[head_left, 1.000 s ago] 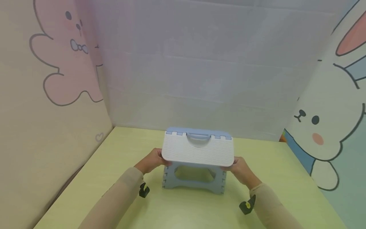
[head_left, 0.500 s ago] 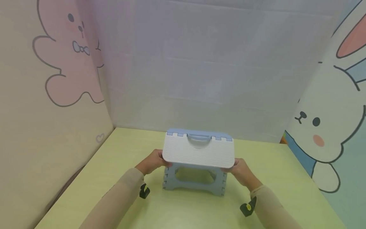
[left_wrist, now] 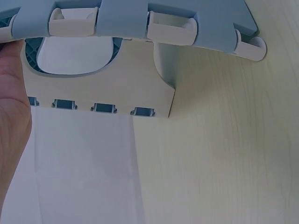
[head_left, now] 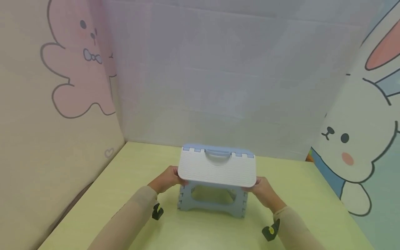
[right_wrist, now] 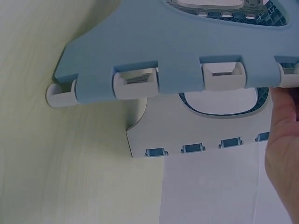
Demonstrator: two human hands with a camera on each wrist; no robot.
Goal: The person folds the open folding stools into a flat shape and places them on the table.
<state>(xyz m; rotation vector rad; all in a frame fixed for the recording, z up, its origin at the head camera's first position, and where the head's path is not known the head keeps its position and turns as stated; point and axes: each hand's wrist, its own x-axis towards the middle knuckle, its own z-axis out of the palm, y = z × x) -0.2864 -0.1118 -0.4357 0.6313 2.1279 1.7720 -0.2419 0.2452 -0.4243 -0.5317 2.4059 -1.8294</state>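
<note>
A folding step stool (head_left: 215,170) stands unfolded on the table in the head view, with a white textured top half, a light blue rear strip with a carry handle (head_left: 217,153), and blue-grey legs (head_left: 212,205). My left hand (head_left: 168,178) grips the left end of its top, and my right hand (head_left: 262,191) holds the right end. At both ends the fingers are partly hidden by the top. The left wrist view has one side leg panel (left_wrist: 126,21) with white hinge knuckles beside the hand. A similar blue panel (right_wrist: 177,56) fills the right wrist view.
The pale yellow table (head_left: 150,232) runs back to a whitish sheet wall (head_left: 212,80). Side walls with a pink cartoon animal (head_left: 84,80) and a white cartoon rabbit (head_left: 353,139) close in the left and right.
The head view has shifted slightly, so the stool, hands and table sit a little lower in it. Both hands keep their hold at the same ends of the stool.
</note>
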